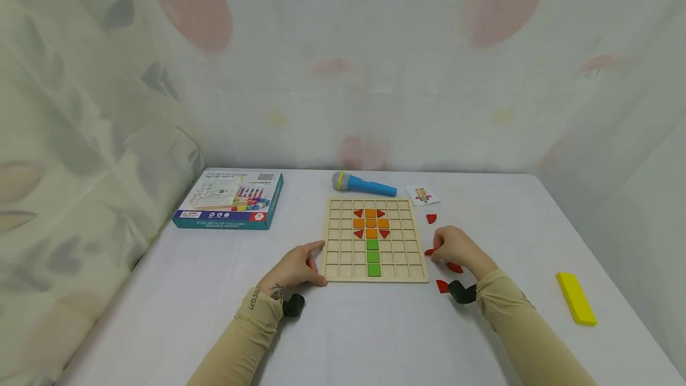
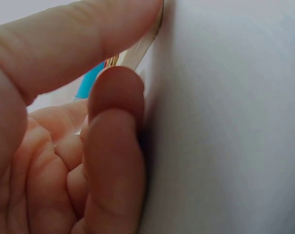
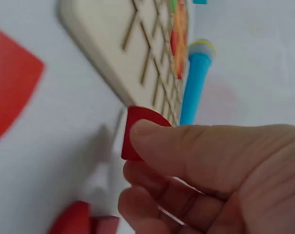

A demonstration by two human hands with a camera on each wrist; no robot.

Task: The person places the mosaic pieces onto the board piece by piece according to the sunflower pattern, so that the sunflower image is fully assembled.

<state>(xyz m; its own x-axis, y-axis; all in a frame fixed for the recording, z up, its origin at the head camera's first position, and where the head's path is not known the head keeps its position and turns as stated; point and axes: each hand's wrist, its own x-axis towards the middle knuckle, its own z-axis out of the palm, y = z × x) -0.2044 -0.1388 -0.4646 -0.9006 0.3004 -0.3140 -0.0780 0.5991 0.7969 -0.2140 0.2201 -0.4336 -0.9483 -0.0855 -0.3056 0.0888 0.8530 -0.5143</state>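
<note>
Red piece [image 3: 137, 113] | flat, curved | right hand [image 1: 460, 249] pinches it | left hand [image 1: 291, 268] spread, touching board [image 1: 401, 258]

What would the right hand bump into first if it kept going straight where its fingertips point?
Most likely the wooden board, at its right edge. The right hand points toward it, pinching a red piece that would probably touch first; how much gap remains is hard to judge.

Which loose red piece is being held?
The red piece pinched by the right hand, beside the board; the other loose ones lie on the table.
</note>
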